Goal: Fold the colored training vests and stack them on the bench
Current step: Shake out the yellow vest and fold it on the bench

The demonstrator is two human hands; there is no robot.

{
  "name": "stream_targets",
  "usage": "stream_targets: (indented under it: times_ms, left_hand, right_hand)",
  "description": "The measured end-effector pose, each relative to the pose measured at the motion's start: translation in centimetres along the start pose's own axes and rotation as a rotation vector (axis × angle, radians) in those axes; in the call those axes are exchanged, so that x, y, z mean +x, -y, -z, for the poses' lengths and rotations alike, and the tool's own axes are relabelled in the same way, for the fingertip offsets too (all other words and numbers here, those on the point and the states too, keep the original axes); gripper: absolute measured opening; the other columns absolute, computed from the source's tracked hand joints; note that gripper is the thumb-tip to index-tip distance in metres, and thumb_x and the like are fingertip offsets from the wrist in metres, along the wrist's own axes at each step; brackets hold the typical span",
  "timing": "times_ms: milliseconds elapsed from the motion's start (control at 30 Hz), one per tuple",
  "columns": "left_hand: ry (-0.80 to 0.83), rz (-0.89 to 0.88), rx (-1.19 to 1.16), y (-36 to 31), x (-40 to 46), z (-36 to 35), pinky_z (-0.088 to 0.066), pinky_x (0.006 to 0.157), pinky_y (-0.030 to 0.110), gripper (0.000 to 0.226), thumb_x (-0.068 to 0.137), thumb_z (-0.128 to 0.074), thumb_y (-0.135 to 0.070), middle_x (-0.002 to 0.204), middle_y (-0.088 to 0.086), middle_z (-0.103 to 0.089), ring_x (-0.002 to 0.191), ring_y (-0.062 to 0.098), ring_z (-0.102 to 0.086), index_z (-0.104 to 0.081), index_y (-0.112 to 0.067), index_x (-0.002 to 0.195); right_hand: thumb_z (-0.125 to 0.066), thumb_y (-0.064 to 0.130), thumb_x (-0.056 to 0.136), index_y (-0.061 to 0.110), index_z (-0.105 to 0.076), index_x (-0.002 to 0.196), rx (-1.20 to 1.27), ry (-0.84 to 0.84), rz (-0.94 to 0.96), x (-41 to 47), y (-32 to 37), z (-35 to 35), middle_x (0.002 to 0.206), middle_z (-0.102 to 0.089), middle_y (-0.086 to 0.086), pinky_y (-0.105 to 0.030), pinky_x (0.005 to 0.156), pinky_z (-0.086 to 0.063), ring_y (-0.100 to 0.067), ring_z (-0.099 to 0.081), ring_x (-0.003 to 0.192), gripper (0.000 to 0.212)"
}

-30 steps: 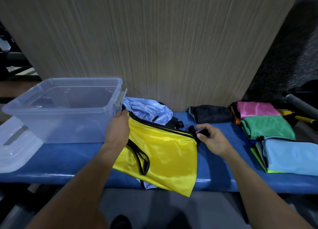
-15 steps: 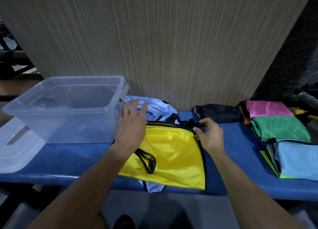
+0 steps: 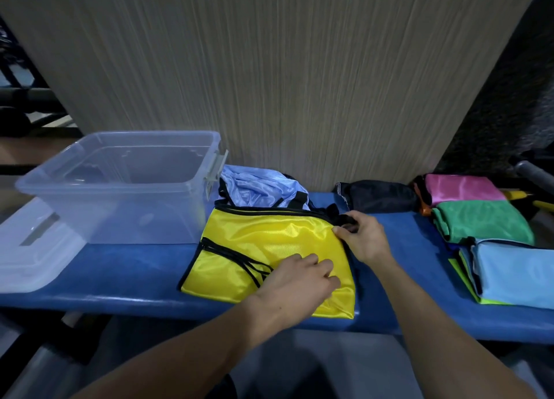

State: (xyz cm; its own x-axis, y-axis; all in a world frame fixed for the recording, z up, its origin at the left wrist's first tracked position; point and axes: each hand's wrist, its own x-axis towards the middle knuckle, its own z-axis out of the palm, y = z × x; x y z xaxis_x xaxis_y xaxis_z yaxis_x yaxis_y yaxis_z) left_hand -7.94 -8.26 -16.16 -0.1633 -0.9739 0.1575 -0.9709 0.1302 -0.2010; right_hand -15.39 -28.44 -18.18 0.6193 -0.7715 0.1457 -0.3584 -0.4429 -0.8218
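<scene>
left hand (image 3: 295, 283) is off the yellow vest's (image 3: 269, 248) top edge now and lies flat on its lower middle, the vest sits fully flat on the bench (image 3: 126, 269) instead of drooping, right hand (image 3: 359, 238) pinches its top-right corner.

Our two forearms enter from the bottom edge, both bare to where the picture cuts them off; no sleeve, cuff, watch or band shows on either. Our left hand (image 3: 295, 281) and our right hand (image 3: 364, 238) wear no gloves and no rings that we can make out. The fingers (image 3: 322, 265) are uncovered, with short nails. Below, between the arms, sits a dark shape, too dim to identify.
</scene>
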Motion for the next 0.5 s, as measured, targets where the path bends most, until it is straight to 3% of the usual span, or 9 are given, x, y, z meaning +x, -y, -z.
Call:
stream_targets:
  times_ms: [100,233,333,400,500]
  left_hand:
    - [0.049,0.011,-0.151,0.4,0.0,-0.1,-0.043,0.056,0.029,0.021,0.083,-0.077,-0.014,0.087,-0.008,-0.056,0.079,0.019,-0.058,-0.069,-0.028,0.097]
    - [0.131,-0.025,-0.3,1.1,-0.6,0.5,-0.051,0.069,0.041,0.015,0.103,-0.055,-0.02,0.1,-0.005,-0.06,0.091,0.021,-0.058,-0.068,-0.022,0.109]
    - [0.188,0.033,-0.388,1.6,-1.1,1.5,-0.05,0.077,0.041,0.023,0.106,-0.049,-0.03,0.108,-0.007,-0.062,0.1,0.018,-0.058,-0.069,-0.024,0.115]
    - [0.191,0.081,-0.422,1.9,-1.3,2.3,-0.047,0.081,0.038,0.023,0.104,-0.05,-0.041,0.105,-0.009,-0.061,0.1,0.014,-0.056,-0.068,-0.028,0.111]
    - [0.245,0.172,-0.314,2.9,-2.0,3.0,-0.04,0.09,0.038,0.033,0.101,-0.048,-0.056,0.106,-0.009,-0.057,0.104,0.015,-0.051,-0.064,-0.029,0.113]
  right_hand:
    - [-0.077,0.016,0.089,0.012,-0.066,0.081,0.007,-0.024,-0.016,0.5,0.1,-0.4,0.072,-0.061,0.006,-0.028,0.066,-0.043,-0.012,-0.055,0.07,0.014]
    - [-0.074,0.021,0.092,0.007,-0.055,0.07,-0.04,-0.027,-0.058,1.6,0.3,-0.6,0.062,-0.051,0.0,-0.027,0.054,-0.036,-0.015,-0.045,0.061,0.032]
    - [-0.073,0.025,0.093,0.013,-0.061,0.074,-0.115,-0.05,-0.087,1.9,0.5,-1.6,0.072,-0.063,0.0,-0.025,0.059,-0.042,-0.016,-0.058,0.072,0.026]
    - [-0.07,0.03,0.095,0.018,-0.062,0.083,-0.191,-0.084,-0.102,1.6,0.5,-2.4,0.085,-0.071,-0.005,-0.032,0.069,-0.051,-0.025,-0.065,0.085,0.019]
    - [-0.06,0.035,0.101,0.015,-0.062,0.101,-0.286,-0.12,-0.105,1.0,1.0,-2.7,0.095,-0.069,-0.011,-0.036,0.071,-0.05,-0.032,-0.064,0.091,0.021]
